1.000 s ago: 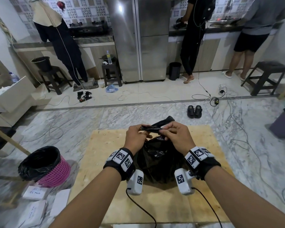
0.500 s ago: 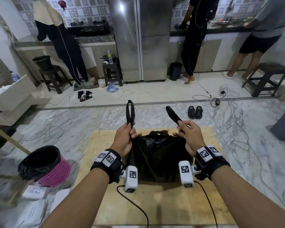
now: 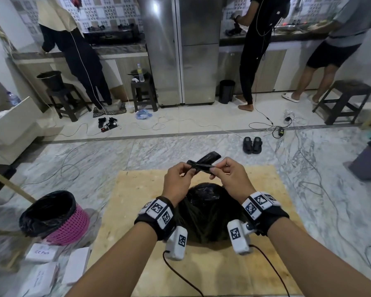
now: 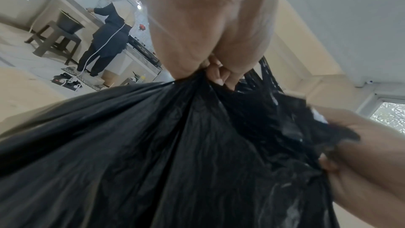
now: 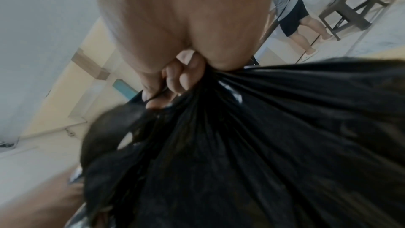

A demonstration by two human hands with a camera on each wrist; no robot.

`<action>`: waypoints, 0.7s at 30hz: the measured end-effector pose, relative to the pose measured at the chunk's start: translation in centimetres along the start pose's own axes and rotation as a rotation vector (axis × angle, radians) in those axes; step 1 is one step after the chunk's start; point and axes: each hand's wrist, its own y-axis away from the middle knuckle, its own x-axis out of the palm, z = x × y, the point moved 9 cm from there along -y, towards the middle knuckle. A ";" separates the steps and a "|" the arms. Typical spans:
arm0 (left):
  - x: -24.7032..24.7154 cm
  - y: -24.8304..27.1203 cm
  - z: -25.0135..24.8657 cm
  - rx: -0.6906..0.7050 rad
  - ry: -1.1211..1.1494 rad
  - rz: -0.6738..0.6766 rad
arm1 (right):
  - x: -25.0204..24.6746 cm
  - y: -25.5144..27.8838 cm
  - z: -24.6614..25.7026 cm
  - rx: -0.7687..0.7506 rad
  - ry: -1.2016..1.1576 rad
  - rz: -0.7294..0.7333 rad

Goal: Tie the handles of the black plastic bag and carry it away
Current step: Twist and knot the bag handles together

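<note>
A full black plastic bag (image 3: pixel 206 213) stands on a plywood board (image 3: pixel 266 189) on the floor. Its two handles (image 3: pixel 204 162) are crossed above its top, between my hands. My left hand (image 3: pixel 179 179) pinches the handles from the left, and my right hand (image 3: pixel 229 175) pinches them from the right. In the left wrist view my left hand (image 4: pixel 217 74) has curled fingers bunched on the black plastic (image 4: pixel 175 145). In the right wrist view my right hand (image 5: pixel 173 82) grips gathered plastic (image 5: pixel 241 136) the same way. The bag's lower part is hidden behind my wrists.
A pink bin (image 3: pixel 56 217) lined with black plastic stands left of the board, with white boxes (image 3: pixel 43 254) in front of it. Cables (image 3: pixel 308 168) run across the marble floor. Sandals (image 3: pixel 252 144) lie beyond the board. Three people (image 3: pixel 255 50) stand at the far counters, by stools (image 3: pixel 345 99).
Half a second ago my hands held the two handles apart and upright. Now they have come together above the bag and the handles cross each other.
</note>
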 end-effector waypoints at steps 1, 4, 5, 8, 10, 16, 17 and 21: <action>0.1 0.0 0.0 0.003 -0.008 0.000 | 0.1 -0.1 -0.1 0.000 0.005 -0.007; 0.7 0.1 -0.4 -0.004 0.073 0.036 | 0.1 -0.4 -0.5 0.012 -0.004 -0.042; 1.0 0.3 -0.7 -0.007 0.119 0.055 | 0.1 -0.5 -0.5 0.017 -0.010 -0.054; 1.9 0.9 -1.0 -0.079 0.290 0.126 | 0.3 -0.8 -0.8 0.032 0.000 -0.085; 2.3 1.0 -1.0 -0.130 0.380 0.162 | 0.3 -1.1 -1.1 0.032 0.064 -0.100; 2.3 0.2 0.7 -0.223 0.500 0.120 | 1.1 -0.8 -0.9 0.025 0.144 -0.025; 2.3 0.2 0.8 -0.230 0.517 0.124 | 1.2 -0.7 -0.8 0.025 0.174 0.005; 2.4 0.4 0.2 -0.217 0.562 0.143 | 2.0 -0.3 -0.3 0.028 0.226 0.171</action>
